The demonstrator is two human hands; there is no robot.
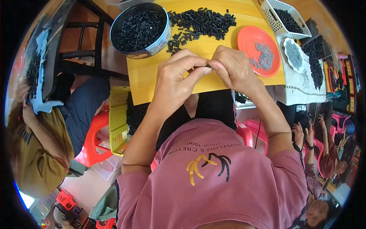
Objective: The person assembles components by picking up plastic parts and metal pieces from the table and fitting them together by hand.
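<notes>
My left hand (176,78) and my right hand (234,69) meet fingertip to fingertip above the near edge of the yellow table (143,82). Thumb and forefinger of the left pinch a small black piece (208,66), mostly covered by the fingers. The right hand's fingers are curled and its thumb presses at the same spot; what it grips is hidden. Beyond them lies a loose pile of short black cylindrical pieces (207,23). Beside my right hand is a red plate (244,38) with small silvery metal pins (264,57) on it.
A round tin (152,51) full of black pieces stands at the far left. To the right are a white basket (271,17), a white scalloped dish (287,45) of metal pins, and more black pieces (315,65) on a white cloth. Co-workers sit on both sides; a yellow crate (118,114) stands left.
</notes>
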